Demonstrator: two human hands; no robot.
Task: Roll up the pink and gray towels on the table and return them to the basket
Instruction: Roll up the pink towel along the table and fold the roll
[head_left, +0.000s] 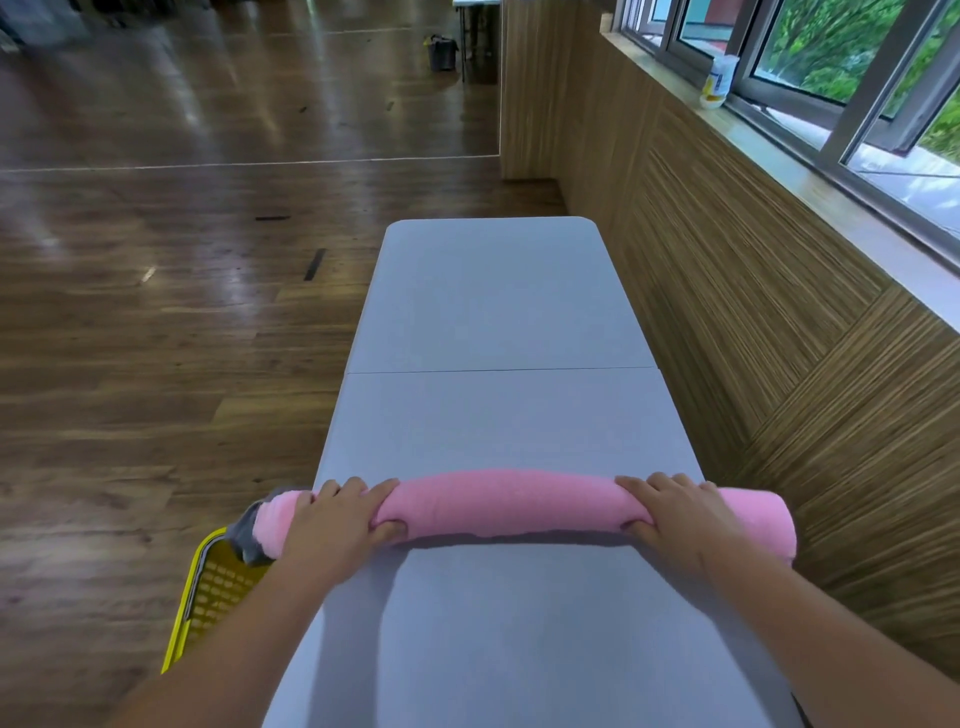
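A pink towel (509, 501) lies rolled into a long tube across the grey table (493, 312), both ends sticking past the table's sides. My left hand (337, 519) grips the roll near its left end, fingers over the top and thumb underneath. My right hand (675, 512) holds it the same way near the right end. A bit of grey towel (249, 530) shows at the roll's left end, wrapped with the pink. Below that end, a yellow basket (208, 587) stands on the floor beside the table, partly hidden by my left arm.
A wood-panelled wall (753, 291) runs close along the table's right side, with a window sill and a plastic container (719, 80) above. Wooden floor (156, 338) spreads to the left. A dark bin (441, 52) stands far off.
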